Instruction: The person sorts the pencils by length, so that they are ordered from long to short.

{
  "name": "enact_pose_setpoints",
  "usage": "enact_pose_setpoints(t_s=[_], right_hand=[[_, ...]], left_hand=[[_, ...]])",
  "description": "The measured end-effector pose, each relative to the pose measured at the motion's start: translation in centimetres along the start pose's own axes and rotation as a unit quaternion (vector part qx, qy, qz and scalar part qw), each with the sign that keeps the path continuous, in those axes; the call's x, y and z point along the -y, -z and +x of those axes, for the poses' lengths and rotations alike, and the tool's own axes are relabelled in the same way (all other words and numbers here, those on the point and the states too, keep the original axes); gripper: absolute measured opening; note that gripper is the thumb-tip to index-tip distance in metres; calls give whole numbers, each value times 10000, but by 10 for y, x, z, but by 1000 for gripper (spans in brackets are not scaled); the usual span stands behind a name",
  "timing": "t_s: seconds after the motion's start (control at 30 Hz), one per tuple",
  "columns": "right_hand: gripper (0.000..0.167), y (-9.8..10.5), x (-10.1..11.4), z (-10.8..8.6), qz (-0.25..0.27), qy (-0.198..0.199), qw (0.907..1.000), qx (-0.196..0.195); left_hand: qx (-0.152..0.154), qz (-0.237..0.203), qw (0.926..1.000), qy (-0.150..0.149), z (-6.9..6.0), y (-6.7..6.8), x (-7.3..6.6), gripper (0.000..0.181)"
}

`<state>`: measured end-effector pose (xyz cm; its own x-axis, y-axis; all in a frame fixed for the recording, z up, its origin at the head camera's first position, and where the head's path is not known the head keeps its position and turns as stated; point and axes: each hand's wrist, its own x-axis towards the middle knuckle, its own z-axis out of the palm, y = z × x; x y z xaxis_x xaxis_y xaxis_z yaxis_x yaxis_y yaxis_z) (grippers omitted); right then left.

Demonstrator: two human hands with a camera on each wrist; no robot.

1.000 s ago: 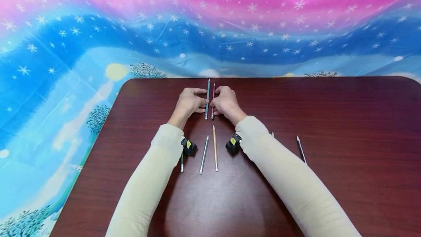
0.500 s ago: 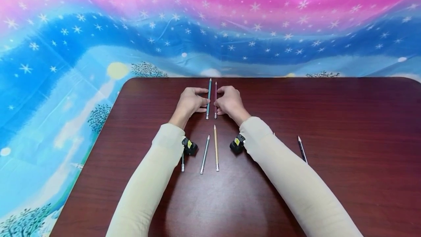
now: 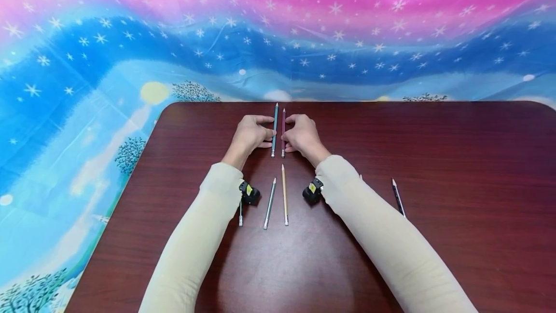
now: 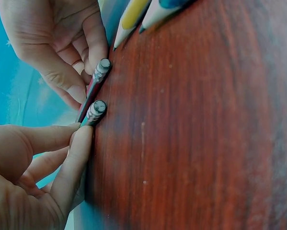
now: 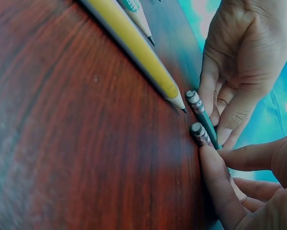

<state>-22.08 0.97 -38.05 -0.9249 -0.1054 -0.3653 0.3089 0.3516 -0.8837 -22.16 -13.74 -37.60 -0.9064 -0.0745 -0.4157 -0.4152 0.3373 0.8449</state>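
Observation:
Near the table's far edge, a teal pencil [image 3: 275, 127] and a dark red pencil [image 3: 284, 129] lie side by side with a narrow gap, tips pointing away, erasers nearer. The left hand [image 3: 252, 134] pinches the teal pencil from the left; the right hand [image 3: 301, 134] pinches the red one from the right. In the left wrist view, the teal pencil's eraser end [image 4: 97, 111] stands out past the left fingers, beside the red pencil's eraser [image 4: 102, 68]. The right wrist view shows the right fingertips on the red pencil, close to its eraser [image 5: 199, 132].
Closer in on the table [image 3: 456, 182] lie a yellow pencil [image 3: 284, 197] and a grey-green pencil [image 3: 270, 204]. Another pencil [image 3: 241, 216] is partly under the left sleeve. A dark pencil [image 3: 397, 197] lies right of the right arm. A snowflake-patterned cloth [image 3: 278, 23] hangs behind the table.
The right hand and the red pencil have shifted slightly right from a second ago, and the red pencil now lies straighter alongside the teal one. The left hand keeps its hold with little movement.

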Motion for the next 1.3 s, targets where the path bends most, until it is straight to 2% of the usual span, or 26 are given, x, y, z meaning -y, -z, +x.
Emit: enact_pose_setpoints(t_s=[0.3,0.63,1.3], right_hand=[[58,-1,1,0,-75,26,9999,-73],[58,0,1,1,-104,-43,9999,7],[59,2,0,0,17,-59,10000,67]], left_hand=[[-101,101,9999,29,0,-2,0,44],[-48,123,9999,-11,2,-1,1,44],[-5,-51,10000,-47,0,0,2,43]])
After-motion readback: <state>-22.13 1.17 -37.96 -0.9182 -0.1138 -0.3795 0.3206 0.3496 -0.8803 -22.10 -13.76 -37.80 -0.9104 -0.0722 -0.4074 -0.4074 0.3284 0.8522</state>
